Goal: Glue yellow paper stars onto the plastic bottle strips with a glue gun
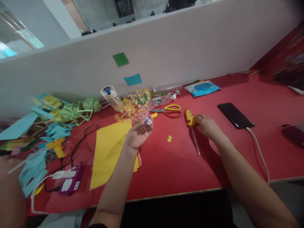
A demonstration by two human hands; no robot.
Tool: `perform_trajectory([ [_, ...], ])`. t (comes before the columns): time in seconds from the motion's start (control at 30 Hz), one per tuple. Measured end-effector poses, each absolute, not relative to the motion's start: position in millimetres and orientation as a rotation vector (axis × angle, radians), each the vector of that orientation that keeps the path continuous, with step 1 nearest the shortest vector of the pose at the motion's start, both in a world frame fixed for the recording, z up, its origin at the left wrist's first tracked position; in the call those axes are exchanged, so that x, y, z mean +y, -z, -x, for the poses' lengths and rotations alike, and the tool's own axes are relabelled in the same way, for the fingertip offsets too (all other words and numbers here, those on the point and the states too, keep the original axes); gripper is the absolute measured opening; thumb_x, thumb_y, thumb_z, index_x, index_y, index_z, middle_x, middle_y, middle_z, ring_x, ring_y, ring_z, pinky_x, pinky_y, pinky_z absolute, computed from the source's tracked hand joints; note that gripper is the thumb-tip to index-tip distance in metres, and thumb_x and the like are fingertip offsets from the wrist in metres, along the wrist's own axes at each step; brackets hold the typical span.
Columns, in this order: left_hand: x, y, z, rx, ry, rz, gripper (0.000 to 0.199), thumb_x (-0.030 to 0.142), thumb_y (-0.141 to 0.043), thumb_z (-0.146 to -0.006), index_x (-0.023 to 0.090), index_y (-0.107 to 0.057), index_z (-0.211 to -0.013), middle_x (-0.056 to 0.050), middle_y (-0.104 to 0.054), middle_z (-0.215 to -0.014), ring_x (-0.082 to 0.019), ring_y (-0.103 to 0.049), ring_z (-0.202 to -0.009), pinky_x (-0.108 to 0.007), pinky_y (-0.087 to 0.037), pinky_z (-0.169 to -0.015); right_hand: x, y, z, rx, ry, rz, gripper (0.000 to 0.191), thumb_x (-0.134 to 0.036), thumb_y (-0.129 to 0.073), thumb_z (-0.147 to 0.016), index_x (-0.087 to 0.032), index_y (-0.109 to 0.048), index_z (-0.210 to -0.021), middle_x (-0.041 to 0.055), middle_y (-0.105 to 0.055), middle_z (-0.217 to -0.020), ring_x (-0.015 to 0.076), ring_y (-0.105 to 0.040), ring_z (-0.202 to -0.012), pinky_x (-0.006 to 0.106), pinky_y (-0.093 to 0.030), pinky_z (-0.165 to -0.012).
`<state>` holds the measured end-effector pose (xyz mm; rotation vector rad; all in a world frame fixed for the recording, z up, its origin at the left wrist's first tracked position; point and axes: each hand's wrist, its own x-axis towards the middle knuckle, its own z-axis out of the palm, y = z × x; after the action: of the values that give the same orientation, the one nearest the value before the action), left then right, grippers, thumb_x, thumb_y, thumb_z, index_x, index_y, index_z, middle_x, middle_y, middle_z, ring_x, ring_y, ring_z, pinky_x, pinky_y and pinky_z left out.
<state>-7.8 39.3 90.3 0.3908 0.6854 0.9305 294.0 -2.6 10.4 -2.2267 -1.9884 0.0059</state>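
Observation:
My left hand point(140, 134) is closed around the white-and-purple base of a spray of thin clear stems tipped with yellow paper stars point(133, 106). To the right, my right hand point(205, 125) has its fingers around the handle of a yellow glue gun point(189, 117), which lies on the red table with a clear glue stick point(195, 141) coming out of its back. Between my hands are small yellow paper stars point(169, 138). Scissors with yellow and red handles point(172, 110) rest just beyond them.
Yellow paper sheets point(109, 152) lie under my left forearm. Behind are plastic bottles point(162, 100), a white cup point(111, 97) and a blue packet point(203, 88). A phone point(236, 115) is at right. At left are paper scraps point(55, 129), a purple power strip point(71, 180) and another person's arm point(11, 190).

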Motion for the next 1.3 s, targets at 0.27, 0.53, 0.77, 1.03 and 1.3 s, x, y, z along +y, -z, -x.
perform_trajectory([
  [0.27, 24, -74, 16, 0.763, -0.943, -0.309, 0.026, 0.005, -0.05, -0.083, 0.007, -0.064, -0.104, -0.008, -0.065, -0.079, -0.011, -0.063, -0.069, -0.017, -0.054, -0.063, 5, 10, -297, -1.866, 0.005, 2.298, 0.042, -0.012, -0.045, -0.081, -0.009, -0.061, -0.119, 0.0207, -0.06, -0.122, 0.0314, -0.055, -0.105, 0.041, -0.041, -0.084],
  [0.53, 19, -55, 21, 0.804, -0.96, -0.212, 0.041, 0.008, -0.039, -0.091, 0.008, -0.054, -0.129, -0.009, -0.067, -0.084, -0.011, -0.063, -0.067, -0.018, -0.054, -0.063, -1, -14, -284, -1.458, -0.341, 1.958, 0.038, -0.018, -0.056, -0.072, -0.015, -0.06, -0.11, 0.0161, -0.065, -0.107, 0.0261, -0.06, -0.092, 0.037, -0.044, -0.078],
  [0.77, 15, -53, 25, 0.766, -0.981, -0.185, 0.042, 0.013, -0.034, -0.093, 0.009, -0.055, -0.129, -0.01, -0.066, -0.088, -0.009, -0.063, -0.066, -0.015, -0.053, -0.062, -23, -46, -196, -1.386, -1.025, 1.339, 0.027, -0.04, -0.066, -0.073, -0.022, -0.063, -0.093, 0.0036, -0.068, -0.083, 0.0199, -0.065, -0.076, 0.032, -0.052, -0.065],
  [1.03, 6, -49, 18, 0.723, -1.022, -0.302, 0.04, 0.009, -0.047, -0.085, 0.015, -0.061, -0.122, -0.009, -0.067, -0.092, -0.009, -0.063, -0.068, -0.018, -0.054, -0.066, -48, -26, -176, -1.421, -0.852, 1.304, 0.017, -0.041, -0.062, -0.078, -0.024, -0.058, -0.077, 0.003, -0.066, -0.081, 0.02, -0.065, -0.074, 0.034, -0.055, -0.067],
  [1.3, -14, -46, -21, 0.826, -0.994, -0.244, 0.023, 0.008, -0.051, -0.086, 0.016, -0.069, -0.098, -0.001, -0.066, -0.069, -0.009, -0.063, -0.061, -0.019, -0.055, -0.068, -43, -29, -163, -1.573, -0.318, 1.212, 0.009, -0.032, -0.06, -0.085, -0.026, -0.054, -0.086, 0.0018, -0.065, -0.088, 0.0191, -0.062, -0.082, 0.036, -0.051, -0.074],
])
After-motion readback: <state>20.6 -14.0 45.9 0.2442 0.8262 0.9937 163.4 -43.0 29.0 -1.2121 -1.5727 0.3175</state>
